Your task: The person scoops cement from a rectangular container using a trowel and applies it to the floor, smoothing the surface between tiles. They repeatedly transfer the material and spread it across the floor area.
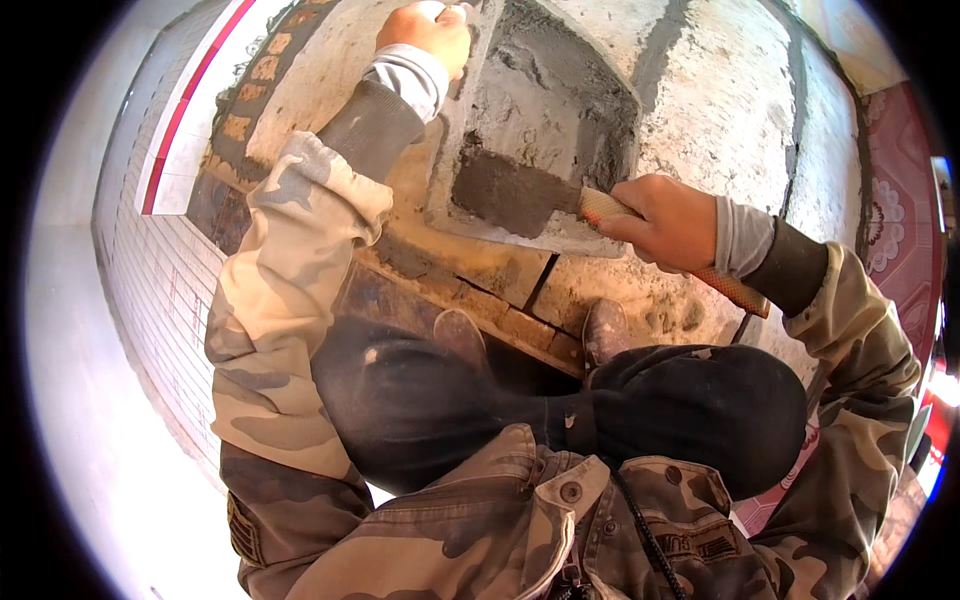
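My right hand (668, 222) is wrapped round the orange-and-tan handle of a trowel (515, 195). Its broad flat blade is coated in grey mortar and lies inside the near end of a shallow mortar tray (437, 190). Wet grey mortar (570, 60) clings along the tray's far and right sides, with a thinner smear over the middle. At the top of the view, my left hand (425, 38) is closed beside the tray's left rim. Its fingertips are partly hidden, so I cannot make out what is in them.
Pale slabs (725, 120) with dark mortar joints surround the tray. My shoes (605, 330) stand near a brown ledge (470, 305) below it. A white tiled surface with a red stripe (185, 105) runs along the left. Patterned red tiles (900, 180) lie at the right.
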Tool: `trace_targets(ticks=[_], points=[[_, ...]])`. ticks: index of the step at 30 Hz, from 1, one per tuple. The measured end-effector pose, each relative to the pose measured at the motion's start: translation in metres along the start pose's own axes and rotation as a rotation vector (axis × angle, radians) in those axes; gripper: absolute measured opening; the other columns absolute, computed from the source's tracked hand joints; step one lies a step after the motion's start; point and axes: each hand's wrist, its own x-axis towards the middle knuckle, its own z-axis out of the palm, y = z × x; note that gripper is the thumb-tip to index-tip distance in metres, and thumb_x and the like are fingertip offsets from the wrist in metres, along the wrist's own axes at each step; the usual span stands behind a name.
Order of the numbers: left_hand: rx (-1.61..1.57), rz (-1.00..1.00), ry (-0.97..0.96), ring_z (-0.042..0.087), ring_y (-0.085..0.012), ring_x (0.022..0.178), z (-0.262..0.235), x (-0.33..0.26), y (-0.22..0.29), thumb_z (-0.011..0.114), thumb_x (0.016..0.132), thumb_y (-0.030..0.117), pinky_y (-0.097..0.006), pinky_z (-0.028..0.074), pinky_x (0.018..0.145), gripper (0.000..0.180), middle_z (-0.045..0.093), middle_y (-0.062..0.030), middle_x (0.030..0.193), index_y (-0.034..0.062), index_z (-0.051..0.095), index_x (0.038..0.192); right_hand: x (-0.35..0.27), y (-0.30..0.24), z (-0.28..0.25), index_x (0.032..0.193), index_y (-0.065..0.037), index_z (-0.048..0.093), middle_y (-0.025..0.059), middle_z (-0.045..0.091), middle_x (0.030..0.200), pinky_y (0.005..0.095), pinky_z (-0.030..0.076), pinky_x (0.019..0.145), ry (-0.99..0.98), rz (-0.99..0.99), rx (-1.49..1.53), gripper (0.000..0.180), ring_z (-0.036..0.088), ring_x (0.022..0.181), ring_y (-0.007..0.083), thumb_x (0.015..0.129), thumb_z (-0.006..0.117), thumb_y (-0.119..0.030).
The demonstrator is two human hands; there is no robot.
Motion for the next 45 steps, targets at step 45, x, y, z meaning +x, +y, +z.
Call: trace_targets(ticks=[45], points=[[-0.125, -0.052, -0.043, 0.055, -0.0177, 0.047, 0.002, -0.001, 0.005, 0.051, 0.102, 0.023, -0.036, 0.044, 0.045, 0.028, 0.061, -0.0084, 0.065, 0.0017, 0.061, 0.085, 0.014, 0.139, 0.045, 0.095, 0.005, 0.067, 0.0278, 0.066, 0.076, 0.0487, 0.053, 0.068, 0.128, 0.077, -0.183, 0.034, 0.067, 0.073, 0.0443, 0.093, 0.065, -0.029]])
